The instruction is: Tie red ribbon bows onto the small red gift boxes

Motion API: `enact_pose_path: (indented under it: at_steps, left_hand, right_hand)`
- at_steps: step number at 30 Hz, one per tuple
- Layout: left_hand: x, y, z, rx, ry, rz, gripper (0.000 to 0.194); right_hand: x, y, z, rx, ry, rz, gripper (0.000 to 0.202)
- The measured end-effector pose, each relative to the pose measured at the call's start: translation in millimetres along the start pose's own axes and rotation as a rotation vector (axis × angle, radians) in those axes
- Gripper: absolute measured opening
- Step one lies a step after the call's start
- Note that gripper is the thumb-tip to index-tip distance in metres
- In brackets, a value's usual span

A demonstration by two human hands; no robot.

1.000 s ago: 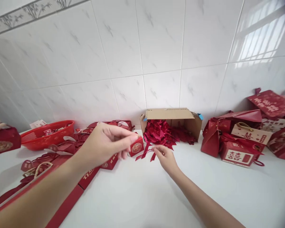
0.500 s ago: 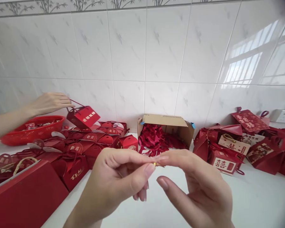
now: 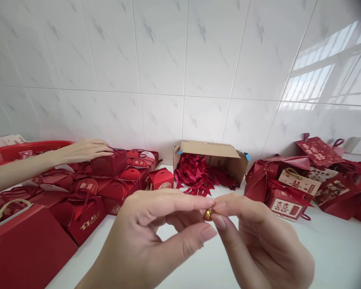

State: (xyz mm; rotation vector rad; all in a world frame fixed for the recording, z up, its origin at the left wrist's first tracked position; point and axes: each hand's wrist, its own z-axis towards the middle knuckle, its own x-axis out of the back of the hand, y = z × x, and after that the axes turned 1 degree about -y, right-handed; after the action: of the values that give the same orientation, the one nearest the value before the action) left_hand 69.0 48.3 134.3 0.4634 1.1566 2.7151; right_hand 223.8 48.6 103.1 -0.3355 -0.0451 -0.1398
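Note:
Over the white tabletop [image 3: 186,265], my two hands meet at a small, shiny, rounded gold piece [image 3: 209,214]. My right hand [image 3: 267,237] pinches it between thumb and index fingertip. The left index finger reaches out to the piece and seems to touch it, while the thumb of my left hand [image 3: 156,233] stays apart below. The remaining left fingers are partly hidden behind. Beyond the hands lies a cardboard box [image 3: 210,149] on its side, with a heap of dark red ribbons [image 3: 192,172] spilling from its mouth.
At left, another person's hand [image 3: 87,150] rests on a red gift box [image 3: 108,163] among several more. A red basket [image 3: 51,144] stands behind that arm. A large red box [image 3: 27,249] fills the near left; several decorated boxes [image 3: 284,206] are piled at right. A tiled wall [image 3: 162,60] closes the back.
My right thumb has closed onto the gold piece; my left thumb has come off it. The other person's hand has lowered its red box among the others. The view has tilted down slightly.

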Motion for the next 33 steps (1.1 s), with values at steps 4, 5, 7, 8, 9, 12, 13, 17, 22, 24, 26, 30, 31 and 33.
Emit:
enact_pose_path:
  at_steps: [4, 5, 7, 8, 9, 12, 13, 17, 22, 24, 26, 30, 31, 33]
  left_hand:
    - [-2.6, -2, 3, -0.139, 0.05, 0.1, 0.031]
    - [-3.0, -3, 3, -0.178, 0.064, 0.123, 0.03]
    - [-3.5, -3, 3, -0.241, 0.084, 0.146, 0.029]
    - [-3.8, -3, 3, -0.263, 0.089, 0.15, 0.029]
    - [-4.0, -3, 3, -0.279, 0.094, 0.151, 0.029]
    - [-5.1, -4, 2, -0.318, 0.105, 0.154, 0.029]
    - [-5.6, -4, 2, -0.329, 0.109, 0.154, 0.028]
    - [-9.0, -5, 2, -0.367, 0.14, 0.17, 0.026]
    - [-14.5, -4, 2, -0.419, 0.171, 0.193, 0.025]
    - [-16.0, -5, 2, -0.431, 0.185, 0.195, 0.026]
    - [-16.9, -5, 3, -0.436, 0.195, 0.198, 0.025]
    - [-17.5, -5, 3, -0.436, 0.19, 0.199, 0.024]
    - [-17.7, -4, 3, -0.438, 0.189, 0.198, 0.024]
    - [-18.4, -4, 3, -0.427, 0.197, 0.195, 0.025]
  right_hand:
    - [-1, 1, -1, -0.015, 0.0, 0.02, 0.032]
    - [-1, 0, -2, -0.018, 0.004, 0.011, 0.032]
    - [-1, -1, -3, -0.021, 0.009, 0.004, 0.033]
    - [-1, -2, -4, -0.019, 0.011, 0.006, 0.033]
    - [-2, -3, -4, -0.015, 0.013, 0.009, 0.033]
    - [-2, -5, -4, -0.005, 0.025, 0.024, 0.032]
    - [-3, -5, -4, -0.008, 0.027, 0.029, 0.032]
    - [-3, -5, -5, -0.046, 0.029, 0.051, 0.028]
    - [-4, -5, -9, -0.076, 0.06, 0.072, 0.027]
    - [-4, -5, -9, -0.076, 0.071, 0.074, 0.028]
    - [-6, -6, -9, -0.072, 0.082, 0.07, 0.028]
    - [-10, -8, -10, -0.072, 0.124, 0.052, 0.026]
    - [-11, -8, -10, -0.073, 0.135, 0.047, 0.025]
    - [-12, -8, -10, -0.071, 0.149, 0.039, 0.025]
